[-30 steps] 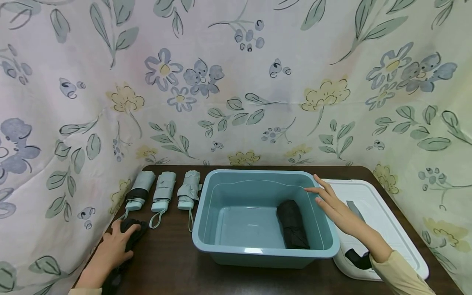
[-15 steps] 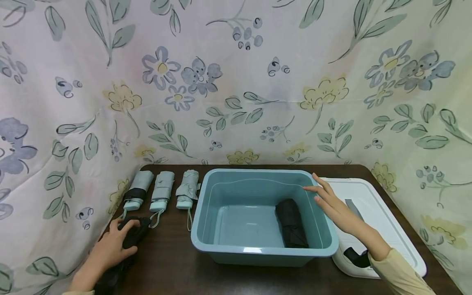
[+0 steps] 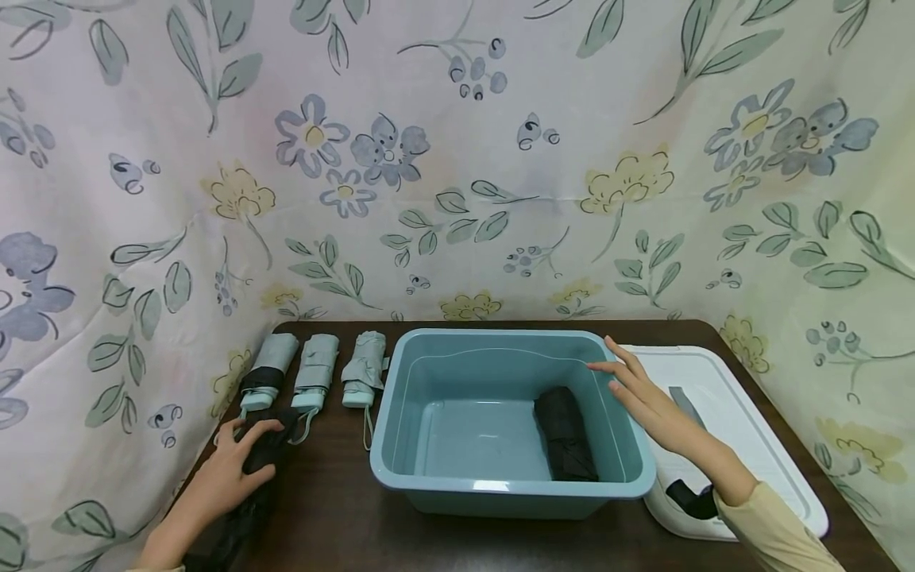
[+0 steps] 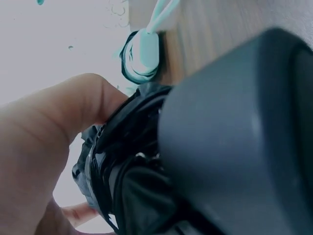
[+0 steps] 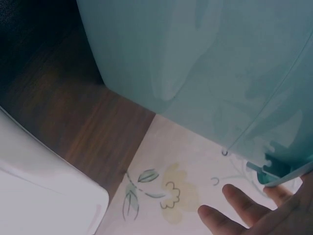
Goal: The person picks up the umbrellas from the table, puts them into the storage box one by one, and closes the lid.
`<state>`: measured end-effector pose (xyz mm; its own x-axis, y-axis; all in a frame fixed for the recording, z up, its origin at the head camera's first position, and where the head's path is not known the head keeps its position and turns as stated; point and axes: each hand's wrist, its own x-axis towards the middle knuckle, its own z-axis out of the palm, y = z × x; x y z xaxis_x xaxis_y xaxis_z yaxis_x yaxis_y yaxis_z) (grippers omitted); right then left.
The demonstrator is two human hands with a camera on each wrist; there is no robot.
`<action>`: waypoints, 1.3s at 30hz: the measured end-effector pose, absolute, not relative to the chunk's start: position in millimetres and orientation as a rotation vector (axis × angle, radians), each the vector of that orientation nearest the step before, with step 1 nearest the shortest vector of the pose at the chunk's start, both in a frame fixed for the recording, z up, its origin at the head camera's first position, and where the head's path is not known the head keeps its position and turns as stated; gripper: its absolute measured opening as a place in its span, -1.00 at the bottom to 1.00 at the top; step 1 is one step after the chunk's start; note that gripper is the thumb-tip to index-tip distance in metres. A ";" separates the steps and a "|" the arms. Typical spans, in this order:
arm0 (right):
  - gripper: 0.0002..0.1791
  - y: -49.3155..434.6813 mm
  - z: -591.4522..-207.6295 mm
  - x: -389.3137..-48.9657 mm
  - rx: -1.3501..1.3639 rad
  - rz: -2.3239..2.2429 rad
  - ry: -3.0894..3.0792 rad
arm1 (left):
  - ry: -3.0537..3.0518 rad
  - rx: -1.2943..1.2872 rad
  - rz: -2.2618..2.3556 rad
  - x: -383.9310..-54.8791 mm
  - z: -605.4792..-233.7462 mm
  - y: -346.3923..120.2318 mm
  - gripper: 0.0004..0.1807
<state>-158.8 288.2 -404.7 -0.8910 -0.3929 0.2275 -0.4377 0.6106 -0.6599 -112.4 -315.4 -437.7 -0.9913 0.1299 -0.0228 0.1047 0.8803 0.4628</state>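
Your left hand (image 3: pixel 223 478) grips the black umbrella (image 3: pixel 263 454); squeeze evenly; your right hand (image 3: pixel 656 407), fingers extended, rests at the bin's rim (image 3: pixel 429 481).

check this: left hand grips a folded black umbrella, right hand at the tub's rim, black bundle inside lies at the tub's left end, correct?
Wrong end: the head view shows the black bundle toward the right end of the tub. The left hand grips a folded black umbrella; the right hand is at the tub's rim.

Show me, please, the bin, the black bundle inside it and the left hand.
Bin (image 3: pixel 457 484): head view, front rim.
Black bundle (image 3: pixel 565 435): head view, upper side.
Left hand (image 3: pixel 225 477): head view, back of hand.
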 end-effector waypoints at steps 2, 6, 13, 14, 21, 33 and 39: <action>-0.60 288.1 -404.3 -158.6 0.717 1.160 -2.767 | 3.005 0.180 0.743 -112.8 -436.5 -314.5 -0.43; -0.60 287.6 -403.9 -158.3 0.718 1.163 -2.771 | 3.043 0.194 0.775 -113.2 -432.7 -312.4 -0.45; -0.60 286.6 -403.9 -158.6 0.742 1.151 -2.761 | 3.096 0.329 0.924 -115.8 -417.8 -305.6 -0.45; -0.61 286.5 -403.7 -158.6 0.743 1.149 -2.760 | 3.092 0.336 0.945 -116.3 -415.8 -304.6 -0.45; -0.60 286.5 -403.6 -157.9 0.738 1.153 -2.762 | 3.050 0.319 0.988 -118.6 -403.4 -293.5 -0.47; -0.61 287.6 -404.6 -160.1 0.711 1.142 -2.760 | 2.983 0.332 1.047 -134.0 -381.6 -274.7 -0.47; -0.60 286.8 -404.0 -159.4 0.706 1.153 -2.760 | 2.923 0.345 1.095 -139.0 -374.0 -268.4 -0.46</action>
